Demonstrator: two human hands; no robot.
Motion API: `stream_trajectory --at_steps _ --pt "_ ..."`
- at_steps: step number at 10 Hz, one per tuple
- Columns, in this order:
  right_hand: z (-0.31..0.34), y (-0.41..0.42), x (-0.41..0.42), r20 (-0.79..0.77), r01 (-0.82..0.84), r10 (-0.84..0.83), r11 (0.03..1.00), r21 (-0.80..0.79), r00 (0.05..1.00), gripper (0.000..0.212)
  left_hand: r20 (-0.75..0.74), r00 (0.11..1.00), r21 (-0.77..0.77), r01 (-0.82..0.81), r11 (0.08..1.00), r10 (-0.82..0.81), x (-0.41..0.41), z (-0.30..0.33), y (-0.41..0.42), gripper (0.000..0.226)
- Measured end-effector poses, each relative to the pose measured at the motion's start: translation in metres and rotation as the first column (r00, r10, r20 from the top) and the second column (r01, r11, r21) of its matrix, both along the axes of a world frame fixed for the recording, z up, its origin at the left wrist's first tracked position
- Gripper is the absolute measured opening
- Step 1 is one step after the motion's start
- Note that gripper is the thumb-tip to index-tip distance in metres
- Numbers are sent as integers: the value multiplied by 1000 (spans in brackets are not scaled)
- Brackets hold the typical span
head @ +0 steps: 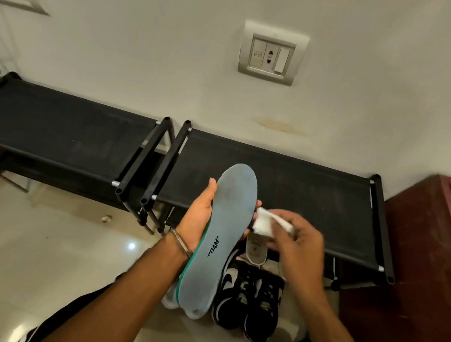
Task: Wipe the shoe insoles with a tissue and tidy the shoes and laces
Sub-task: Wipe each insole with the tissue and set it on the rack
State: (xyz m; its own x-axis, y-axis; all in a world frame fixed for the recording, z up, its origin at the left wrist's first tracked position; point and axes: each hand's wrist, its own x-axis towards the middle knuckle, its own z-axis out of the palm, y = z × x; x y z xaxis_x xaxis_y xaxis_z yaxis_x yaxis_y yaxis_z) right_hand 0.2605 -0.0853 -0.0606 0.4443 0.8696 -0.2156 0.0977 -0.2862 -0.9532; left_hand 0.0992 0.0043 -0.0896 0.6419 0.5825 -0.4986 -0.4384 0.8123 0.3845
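My left hand (pixel 198 218) grips a long grey-blue insole (pixel 223 227) with a green edge, held flat side up, toe end pointing away from me. Its fingertips show past the insole's right edge. My right hand (pixel 299 245) pinches a folded white tissue (pixel 264 224) just right of the insole, touching its edge. Below on the floor stand two black-and-white sneakers (pixel 250 296) with laces. A second pale insole (pixel 256 250) lies beyond them, partly hidden by my right hand. Part of a white shoe (pixel 171 300) shows under the held insole.
Two black shoe racks (pixel 288 178) stand side by side against the wall, their top shelves bare. A dark red cabinet (pixel 420 265) stands at the right. Wall sockets (pixel 272 54) sit above the racks. The floor is glossy pale tile.
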Motion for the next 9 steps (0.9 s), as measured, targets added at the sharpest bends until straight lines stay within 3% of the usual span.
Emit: stream_trajectory --at_steps 1,2,3,4,5,6,7,8,9 --pt "-9 15 11 273 254 -310 941 223 911 34 -76 994 31 87 996 -84 6 -6 6 79" --pt "-20 24 0 316 120 -215 948 293 924 46 -101 987 34 126 991 -122 19 -5 0 73" --pt "-41 28 -36 580 -299 120 927 224 806 53 -25 995 -23 98 995 -99 27 -7 1 68" --pt "-48 28 -40 657 -404 195 897 182 729 52 -10 996 -50 83 995 -84 23 -4 5 69" --pt "-47 41 -24 775 -378 127 913 154 620 43 -16 999 -96 42 994 -44 20 -7 5 63" --pt "-45 51 -19 788 -309 65 937 162 612 39 -76 996 -73 36 997 -41 24 -4 8 58" --pt "-35 42 -27 798 -436 132 882 176 588 35 -51 997 -67 56 996 -59 21 -1 10 63" --pt "-35 42 -8 778 -417 143 894 163 612 35 -67 995 -69 66 995 -70 21 2 11 59" --pt "-36 53 2 712 -242 46 954 176 700 30 -67 995 -83 62 995 -68 24 0 7 60"
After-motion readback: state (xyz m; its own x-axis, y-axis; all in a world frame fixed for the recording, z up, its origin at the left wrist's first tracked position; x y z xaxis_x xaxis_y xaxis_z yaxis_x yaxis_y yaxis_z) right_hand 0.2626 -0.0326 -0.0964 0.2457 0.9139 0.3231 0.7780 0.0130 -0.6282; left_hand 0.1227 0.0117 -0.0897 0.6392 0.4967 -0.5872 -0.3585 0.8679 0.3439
